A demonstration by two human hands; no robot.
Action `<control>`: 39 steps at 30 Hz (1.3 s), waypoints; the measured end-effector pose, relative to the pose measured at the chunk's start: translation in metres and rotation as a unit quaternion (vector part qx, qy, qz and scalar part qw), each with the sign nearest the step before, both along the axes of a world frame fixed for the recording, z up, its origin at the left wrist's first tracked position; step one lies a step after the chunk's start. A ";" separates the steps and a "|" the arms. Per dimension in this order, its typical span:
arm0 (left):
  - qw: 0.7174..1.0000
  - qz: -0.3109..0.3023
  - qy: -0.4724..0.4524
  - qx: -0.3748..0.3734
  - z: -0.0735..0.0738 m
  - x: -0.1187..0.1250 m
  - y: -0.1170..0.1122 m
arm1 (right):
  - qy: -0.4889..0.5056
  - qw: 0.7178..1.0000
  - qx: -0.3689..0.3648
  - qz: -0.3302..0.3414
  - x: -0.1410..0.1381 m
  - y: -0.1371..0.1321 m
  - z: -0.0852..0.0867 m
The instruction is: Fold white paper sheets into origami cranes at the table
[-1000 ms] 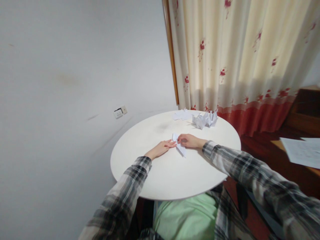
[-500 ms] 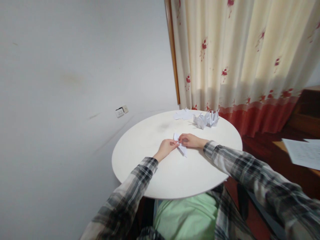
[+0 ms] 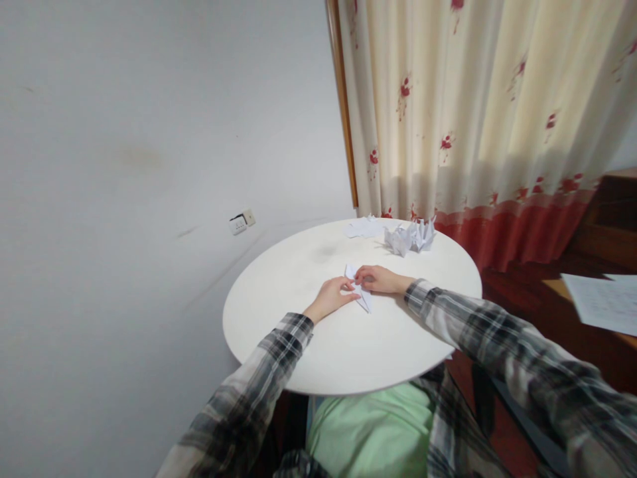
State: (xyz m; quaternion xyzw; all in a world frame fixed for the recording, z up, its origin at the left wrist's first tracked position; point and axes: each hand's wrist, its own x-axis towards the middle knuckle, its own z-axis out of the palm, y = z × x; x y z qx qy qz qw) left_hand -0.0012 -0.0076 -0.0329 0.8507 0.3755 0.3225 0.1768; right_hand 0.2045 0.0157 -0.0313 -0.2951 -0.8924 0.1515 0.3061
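Observation:
A small folded piece of white paper (image 3: 359,289) lies on the round white table (image 3: 348,345), pointed at both ends. My left hand (image 3: 334,295) rests on its left side with the fingers pressed down on the paper. From the right, my right hand (image 3: 377,279) pins the paper's upper part with curled fingers. Both hands touch the paper and meet over its middle.
At the table's far edge stand several folded white paper figures (image 3: 411,237) beside flat white sheets (image 3: 364,228). A cream curtain with red flowers (image 3: 478,113) hangs behind. A wooden desk with papers (image 3: 602,302) is at the right. A wall socket (image 3: 241,221) is on the left wall.
My left hand has slid to the right, further onto the folded paper, its fingers curling from flat. The right hand and the paper have stayed in place.

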 end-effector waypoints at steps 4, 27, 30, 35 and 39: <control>1.000 0.004 -0.016 -0.022 0.001 0.002 -0.004 | 0.003 1.000 -0.001 0.000 0.001 0.000 0.000; 0.984 0.088 0.140 0.065 0.014 0.001 -0.018 | 0.015 1.000 0.002 0.012 -0.001 -0.003 0.001; 0.983 0.085 0.154 0.047 0.013 0.001 -0.018 | 0.018 1.000 0.005 0.015 -0.001 -0.002 0.000; 0.980 0.092 0.176 0.017 0.008 -0.001 -0.013 | 0.013 1.000 0.012 0.014 -0.001 0.000 -0.002; 0.978 0.084 0.189 -0.008 0.006 -0.004 -0.005 | 0.011 1.000 0.009 0.012 -0.001 0.002 -0.003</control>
